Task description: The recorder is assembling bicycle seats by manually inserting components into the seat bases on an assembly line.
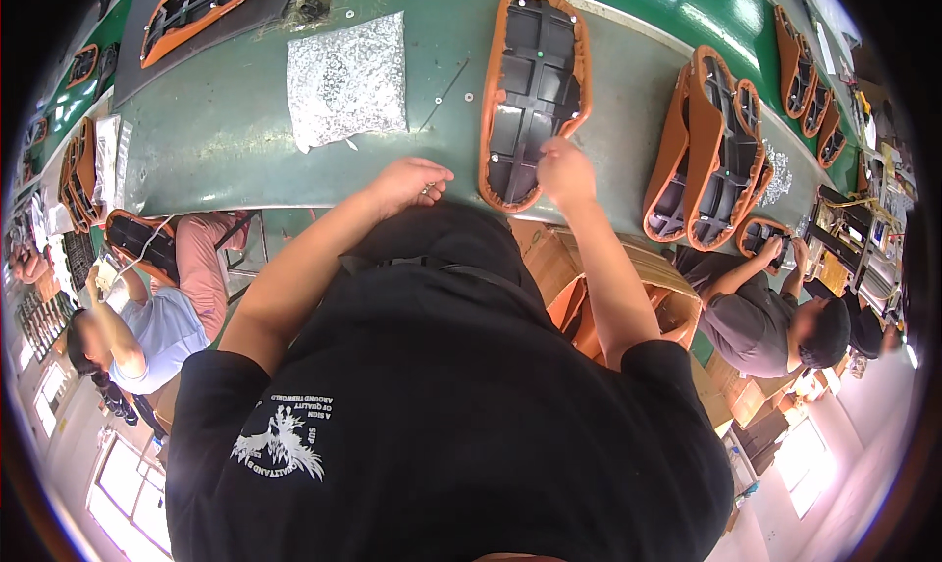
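Observation:
An orange-edged padded panel [530, 91] lies on the green worktable [226, 160], its black ribbed plastic back facing up. Small silvery pieces sit near its corners, and a green dot shows on its upper part. My right hand [567, 174] is at the panel's right side near the lower end, fingertips pinched together; what they hold, if anything, is hidden. To the left of the panel, my left hand [410, 186] hovers at the table's near edge. Its fingers are curled around something too small to name. Beyond it lies a clear plastic bag [345, 81] filled with small shiny pieces.
More orange-edged panels [721, 150] are stacked to the right, beside another small-parts bag [775, 177]. A thin dark rod [444, 95] and loose washers [469, 98] lie near the panel. An open cardboard box [628, 258] stands below the table edge. People sit working on both sides.

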Tool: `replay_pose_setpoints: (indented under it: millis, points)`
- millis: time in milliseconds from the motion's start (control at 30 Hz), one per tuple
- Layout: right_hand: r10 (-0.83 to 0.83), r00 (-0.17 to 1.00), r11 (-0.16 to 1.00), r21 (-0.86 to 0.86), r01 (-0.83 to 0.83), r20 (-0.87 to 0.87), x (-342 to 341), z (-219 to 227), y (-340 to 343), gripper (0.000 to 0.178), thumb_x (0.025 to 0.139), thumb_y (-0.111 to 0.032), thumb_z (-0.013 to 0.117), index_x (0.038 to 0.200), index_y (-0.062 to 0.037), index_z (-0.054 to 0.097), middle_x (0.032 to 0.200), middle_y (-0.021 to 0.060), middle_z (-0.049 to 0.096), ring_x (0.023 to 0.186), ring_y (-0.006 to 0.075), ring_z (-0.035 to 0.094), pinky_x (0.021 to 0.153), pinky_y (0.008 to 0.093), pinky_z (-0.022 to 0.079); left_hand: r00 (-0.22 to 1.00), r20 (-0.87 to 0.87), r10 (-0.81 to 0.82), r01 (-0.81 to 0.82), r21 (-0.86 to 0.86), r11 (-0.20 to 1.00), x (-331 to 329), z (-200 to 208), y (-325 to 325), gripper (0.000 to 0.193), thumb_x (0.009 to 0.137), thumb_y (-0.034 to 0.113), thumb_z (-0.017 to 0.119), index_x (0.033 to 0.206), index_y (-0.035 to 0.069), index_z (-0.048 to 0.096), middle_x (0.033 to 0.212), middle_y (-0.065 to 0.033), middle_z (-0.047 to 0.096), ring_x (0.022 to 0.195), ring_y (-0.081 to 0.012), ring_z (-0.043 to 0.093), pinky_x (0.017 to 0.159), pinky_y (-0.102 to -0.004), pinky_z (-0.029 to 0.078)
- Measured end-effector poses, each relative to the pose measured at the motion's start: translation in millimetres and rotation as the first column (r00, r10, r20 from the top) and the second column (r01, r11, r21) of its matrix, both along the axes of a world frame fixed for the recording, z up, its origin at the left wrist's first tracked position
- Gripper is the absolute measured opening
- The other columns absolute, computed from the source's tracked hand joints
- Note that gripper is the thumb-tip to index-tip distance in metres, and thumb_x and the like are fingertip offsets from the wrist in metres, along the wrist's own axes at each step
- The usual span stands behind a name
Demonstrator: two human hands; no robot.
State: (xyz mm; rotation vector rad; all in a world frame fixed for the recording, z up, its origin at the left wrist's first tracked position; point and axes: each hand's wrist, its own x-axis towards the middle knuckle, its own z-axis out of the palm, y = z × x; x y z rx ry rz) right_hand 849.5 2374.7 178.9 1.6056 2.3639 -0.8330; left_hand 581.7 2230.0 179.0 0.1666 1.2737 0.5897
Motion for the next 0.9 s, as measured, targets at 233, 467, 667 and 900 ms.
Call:
replay_pose_setpoints:
  millis: [233, 467, 667, 900]
  points:
    - [-0.586, 0.715, 0.808, -0.341, 0.48, -0.381, 42.6, -78.6, 20.7, 0.04, 0.093, -0.035, 0.07, 0.117, -0.0035, 0.064, 0.106, 0.0105, 0.07, 0.098, 0.0245, 0.067, 0.087, 0.039, 0.052, 1.0, 0.027, 0.014, -0.014, 0.016, 1.0, -4.2, -8.0, -14.5, 0.021, 0.101, 0.017, 0.06, 0.113, 0.004, 0.071, 0.086, -0.002, 0.064, 0.075, -0.0119, 0.062, 0.067, -0.0263, 0.053]
    - [-0.739, 0.338, 0.673, -0.61, 0.419, -0.583, -22.4, -75.4, 56.9, 0.035, 0.099, -0.022, 0.066, 0.127, -0.003, 0.057, 0.099, 0.0022, 0.062, 0.085, 0.0144, 0.059, 0.077, 0.0328, 0.051, 1.0, -0.028, 0.002, -0.003, -0.032, 0.999, -15.4, 0.9, -4.5, 0.02, 0.098, 0.02, 0.066, 0.111, 0.007, 0.072, 0.085, -0.0005, 0.062, 0.072, -0.0114, 0.061, 0.063, -0.0255, 0.051]
    - [-0.802, 0.157, 0.591, -0.732, 0.339, -0.576, -91.5, -27.0, 184.2, 0.048, 0.098, -0.018, 0.065, 0.138, 0.007, 0.053, 0.123, 0.0124, 0.065, 0.106, 0.021, 0.064, 0.094, 0.0346, 0.051, 0.984, 0.034, 0.173, -0.17, -0.085, 0.982, -47.0, -3.4, -7.1, 0.019, 0.095, 0.021, 0.069, 0.103, 0.005, 0.071, 0.079, -0.0008, 0.059, 0.067, -0.012, 0.056, 0.059, -0.0266, 0.047]
    - [-0.602, 0.459, 0.728, -0.214, 0.651, -0.653, -132.3, -3.5, 385.8, 0.06, 0.096, -0.039, 0.065, 0.136, 0.0054, 0.056, 0.124, 0.0212, 0.068, 0.111, 0.0295, 0.067, 0.098, 0.0408, 0.053, 0.981, 0.121, 0.149, -0.137, -0.103, 0.985, -69.0, -13.5, 5.2, 0.025, 0.101, 0.024, 0.062, 0.107, 0.0, 0.07, 0.074, 0.0003, 0.055, 0.061, -0.0125, 0.051, 0.055, -0.028, 0.042]
